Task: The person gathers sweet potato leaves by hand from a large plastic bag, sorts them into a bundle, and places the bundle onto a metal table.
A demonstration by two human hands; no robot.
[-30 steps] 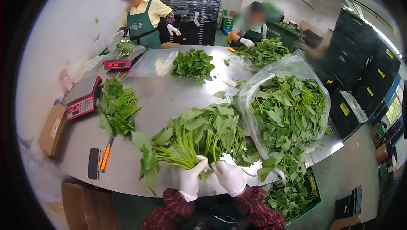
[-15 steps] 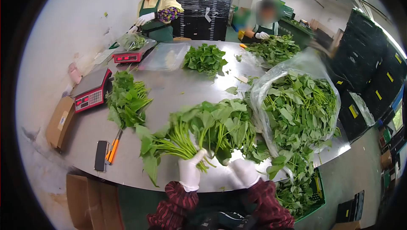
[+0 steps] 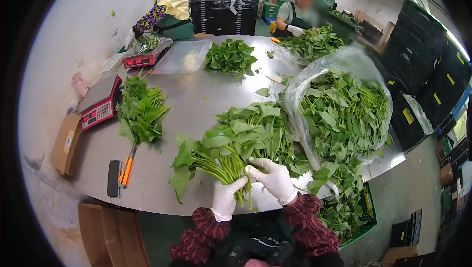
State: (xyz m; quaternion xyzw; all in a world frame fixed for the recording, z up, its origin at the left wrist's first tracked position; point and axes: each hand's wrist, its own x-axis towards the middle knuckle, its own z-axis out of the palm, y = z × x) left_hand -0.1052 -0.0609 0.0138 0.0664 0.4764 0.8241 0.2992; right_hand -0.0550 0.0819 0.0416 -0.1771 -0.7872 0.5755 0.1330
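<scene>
My left hand (image 3: pixel 226 199), in a white glove, is closed around the stems of a bunch of leafy greens (image 3: pixel 216 163) near the table's front edge. The leaves point up and to the left, and the cut stem ends hang below my fist. My right hand (image 3: pixel 275 181), gloved too, touches the right side of the stems with thumb and fingers pinched together. Whatever is between those fingertips is too small to make out. Behind the bunch lies a loose heap of greens (image 3: pixel 265 129), and a big clear plastic bag (image 3: pixel 300 119) full of greens stands to the right.
A bundle of greens (image 3: pixel 142 109), an orange-handled knife (image 3: pixel 128 171) and a phone (image 3: pixel 113 178) lie on the left. Beyond are two red scales (image 3: pixel 101 112), plastic bags (image 3: pixel 182 58) and another pile (image 3: pixel 230 56). Two co-workers stand opposite. A green crate (image 3: pixel 368 218) is at right.
My right hand has moved left and up to the stems in my left hand. The held bunch has shifted slightly right. The co-worker at the left leans further over the far scale.
</scene>
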